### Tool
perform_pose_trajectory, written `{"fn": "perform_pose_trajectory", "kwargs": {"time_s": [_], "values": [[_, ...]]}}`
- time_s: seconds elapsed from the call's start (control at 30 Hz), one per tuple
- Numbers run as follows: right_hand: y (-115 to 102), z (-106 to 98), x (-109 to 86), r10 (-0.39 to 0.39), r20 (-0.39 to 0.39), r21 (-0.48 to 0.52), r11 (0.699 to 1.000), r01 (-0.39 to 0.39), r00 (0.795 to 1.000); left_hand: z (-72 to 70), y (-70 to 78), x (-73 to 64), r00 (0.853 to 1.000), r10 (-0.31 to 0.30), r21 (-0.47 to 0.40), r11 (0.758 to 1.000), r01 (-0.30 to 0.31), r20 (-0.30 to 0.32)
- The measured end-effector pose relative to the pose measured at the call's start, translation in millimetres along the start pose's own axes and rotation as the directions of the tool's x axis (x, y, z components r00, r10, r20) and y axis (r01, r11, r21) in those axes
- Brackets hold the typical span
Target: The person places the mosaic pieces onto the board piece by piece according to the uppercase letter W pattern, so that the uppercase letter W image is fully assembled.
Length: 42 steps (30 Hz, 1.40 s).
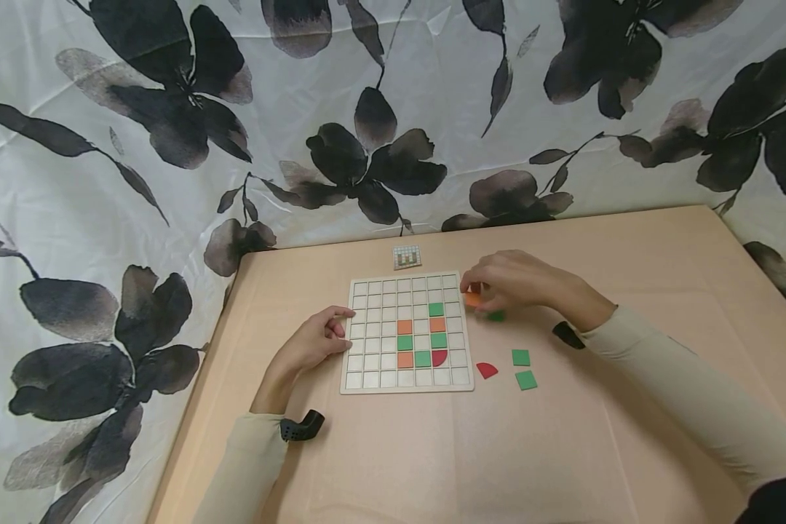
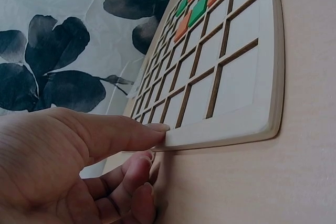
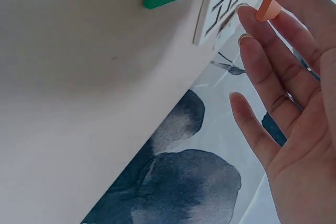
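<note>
A white grid board [image 1: 406,390] lies on the table, with several orange, green and red pieces set in its cells. Against its left edge rests my left hand [image 1: 309,342]; the thumb [image 2: 134,134] touches the rim in the left wrist view, and the index finger touches farther up. My right hand [image 1: 520,280], just off the board's right side, pinches an orange tile [image 3: 269,9] between thumb and index finger. A loose green tile [image 1: 495,316] lies partly hidden beneath that hand.
Right of the board lie a red quarter-circle piece [image 1: 487,370], a green tile [image 1: 520,357] and another green tile [image 1: 526,380]. Behind the board is a small pattern card [image 1: 407,257]. A floral cloth [image 1: 288,87] hangs along the table's back and left edges.
</note>
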State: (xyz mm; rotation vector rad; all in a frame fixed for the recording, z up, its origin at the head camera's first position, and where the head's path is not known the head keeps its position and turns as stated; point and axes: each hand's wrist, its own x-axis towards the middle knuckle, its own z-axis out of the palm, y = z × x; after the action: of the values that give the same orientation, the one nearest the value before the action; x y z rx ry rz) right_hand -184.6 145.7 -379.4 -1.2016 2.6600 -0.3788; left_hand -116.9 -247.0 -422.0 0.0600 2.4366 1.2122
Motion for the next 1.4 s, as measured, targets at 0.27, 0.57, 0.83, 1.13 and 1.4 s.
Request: {"fn": "perform_pose_trajectory", "kwargs": {"time_s": [0.27, 0.57, 0.83, 1.13, 1.4], "values": [[-7.9, -3.2, 8.3, -0.052, -0.02, 0.009, 0.999, 0.052, 0.998, 0.5, -0.7, 0.3, 1.0, 0.001, -0.002, 1.0, -0.001, -0.003], [-20.3, -1.6, 19.3, -0.066, -0.019, 0.009, 0.998, 0.066, 0.998, -0.7, -0.8, -2.4, 1.0, -0.004, -0.002, 1.0, 0.004, -0.004], [-34.0, 1.8, 29.2, -0.088, -0.008, 0.011, 0.996, 0.088, 0.996, -2.1, -0.8, -4.0, 1.0, -0.003, 0.012, 1.0, 0.003, 0.003], [-42.5, 4.4, 40.9, -0.144, 0.005, -0.001, 0.99, 0.144, 0.99, -3.0, -1.2, -3.9, 1.0, 0.001, 0.004, 1.0, -0.001, 0.006], [-50.7, 8.1, 52.0, -0.159, 0.009, 0.026, 0.987, 0.159, 0.987, -3.0, -2.4, -3.6, 1.0, 0.007, 0.001, 1.0, -0.007, 0.012]]}}
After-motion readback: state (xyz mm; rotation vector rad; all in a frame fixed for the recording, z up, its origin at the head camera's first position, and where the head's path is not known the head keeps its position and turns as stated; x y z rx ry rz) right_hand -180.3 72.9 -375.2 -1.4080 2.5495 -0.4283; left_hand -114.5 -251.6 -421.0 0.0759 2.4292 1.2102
